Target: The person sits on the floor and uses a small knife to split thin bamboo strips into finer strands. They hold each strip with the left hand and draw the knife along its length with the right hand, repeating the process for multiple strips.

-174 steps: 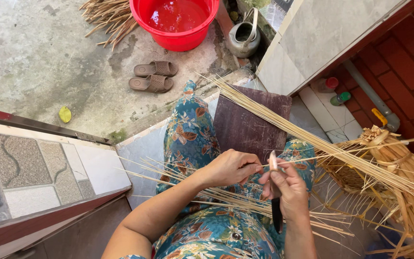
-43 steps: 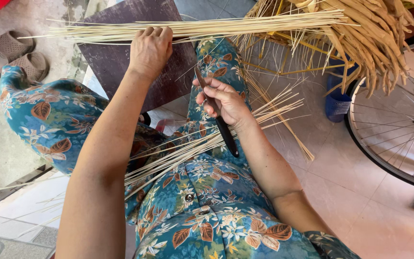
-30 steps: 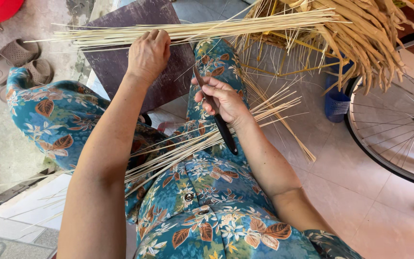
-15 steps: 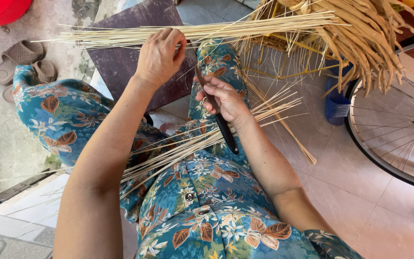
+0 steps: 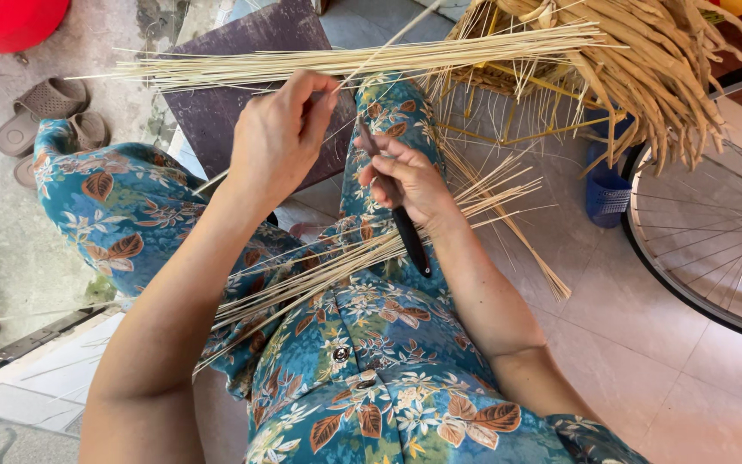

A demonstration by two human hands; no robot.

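My left hand pinches a single thin pale stick that runs up and to the right. My right hand grips a knife with a black handle, its blade pointing up beside the left fingers. A long bundle of pale sticks lies across a dark purple board just beyond both hands. More loose sticks lie over my lap, on the blue floral-print clothing.
A heap of dry yellow-brown leaf strips rests on a yellow frame at upper right. A bicycle wheel stands at the right, a small blue basket beside it. Brown sandals and a red tub lie at upper left.
My left hand has drawn back from the stick bundle toward my right hand, lifting one stick. My right hand stays put with the knife.
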